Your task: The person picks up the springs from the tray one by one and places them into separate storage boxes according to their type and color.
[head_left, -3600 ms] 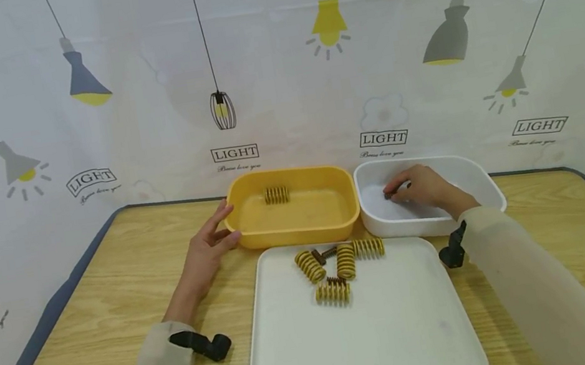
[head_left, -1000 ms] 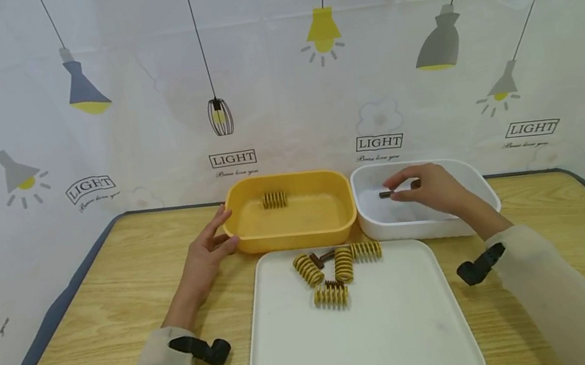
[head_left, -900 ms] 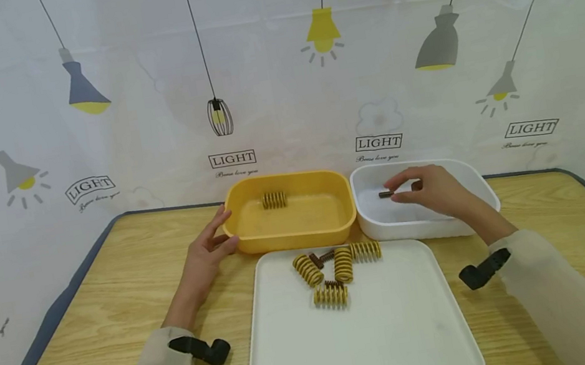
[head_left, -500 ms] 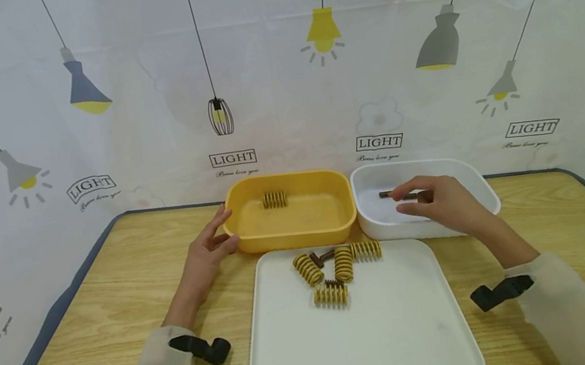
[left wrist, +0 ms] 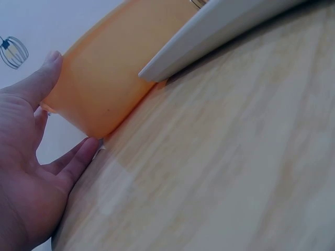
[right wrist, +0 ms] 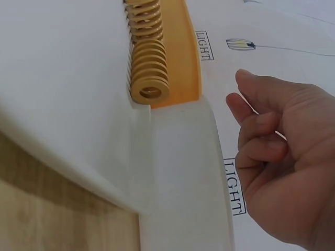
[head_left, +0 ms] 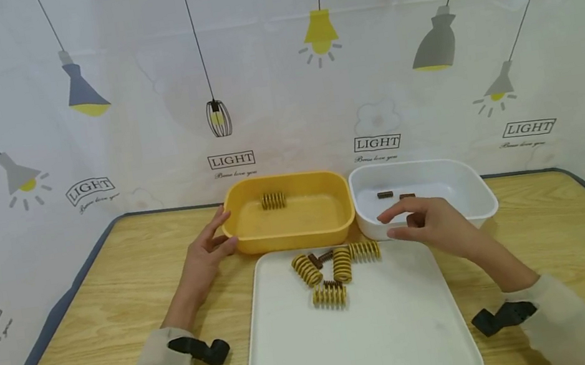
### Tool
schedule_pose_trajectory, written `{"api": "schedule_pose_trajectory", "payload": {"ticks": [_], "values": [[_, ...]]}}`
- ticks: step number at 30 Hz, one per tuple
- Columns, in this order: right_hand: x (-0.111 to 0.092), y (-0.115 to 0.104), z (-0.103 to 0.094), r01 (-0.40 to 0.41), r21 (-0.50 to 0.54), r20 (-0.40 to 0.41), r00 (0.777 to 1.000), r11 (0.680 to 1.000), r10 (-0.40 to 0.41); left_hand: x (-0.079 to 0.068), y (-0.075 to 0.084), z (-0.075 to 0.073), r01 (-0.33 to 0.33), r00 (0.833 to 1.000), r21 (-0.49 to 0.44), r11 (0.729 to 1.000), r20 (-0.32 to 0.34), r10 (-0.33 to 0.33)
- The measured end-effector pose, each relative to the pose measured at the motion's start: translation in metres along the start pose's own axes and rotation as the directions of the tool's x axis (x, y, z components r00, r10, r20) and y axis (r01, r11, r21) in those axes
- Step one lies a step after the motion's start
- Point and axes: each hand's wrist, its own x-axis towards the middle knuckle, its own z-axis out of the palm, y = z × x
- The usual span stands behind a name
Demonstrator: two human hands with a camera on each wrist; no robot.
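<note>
My left hand [head_left: 204, 265] rests with fingers spread against the left end of a yellow bin [head_left: 301, 240]; thumb and fingertips touch its wall in the left wrist view. One yellow coil spring [head_left: 273, 201] lies inside that bin. My right hand [head_left: 435, 227] holds nothing, thumb and index apart, over the front rim of a white bin [head_left: 420, 160]. Two small dark brown springs, a left one [head_left: 385, 195] and a right one [head_left: 407, 195] partly behind the fingers, lie in the white bin. Several yellow springs [head_left: 329, 296] and small brown springs [head_left: 315, 261] sit on a white tray [head_left: 366, 335].
The two bins stand side by side at the back of the wooden table [head_left: 115, 285], right behind the tray. Behind them hangs a white curtain [head_left: 267, 85] printed with lamps. Each wrist carries a black camera mount, one on the left sleeve [head_left: 204, 350].
My right hand let go of a small brown spring in the white bin, then drew back toward the tray's far right corner. My left hand has stayed at the yellow bin.
</note>
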Motion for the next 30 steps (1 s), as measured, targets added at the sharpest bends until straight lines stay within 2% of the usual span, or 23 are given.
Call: {"api": "schedule_pose_trajectory", "payload": {"ticks": [8, 18, 22, 30], "values": [[-0.002, -0.001, 0.012, -0.004, 0.011, 0.062, 0.998, 1.0, 0.003, 0.0, 0.001, 0.0, 0.005, 1.0, 0.001, 1.0, 0.0, -0.005], [-0.004, -0.003, 0.02, -0.013, -0.039, 0.151, 0.988, 0.999, 0.019, 0.0, 0.001, 0.001, 0.007, 1.0, -0.002, 1.0, -0.002, -0.007], [-0.004, -0.002, 0.026, 0.03, -0.072, 0.172, 0.985, 0.997, -0.017, 0.0, 0.0, 0.001, 0.005, 1.0, -0.006, 1.0, -0.002, -0.005], [-0.003, 0.002, 0.036, 0.161, -0.102, 0.168, 0.975, 0.982, -0.142, 0.0, 0.001, 0.001, 0.004, 1.0, -0.013, 1.0, 0.001, -0.004]]}}
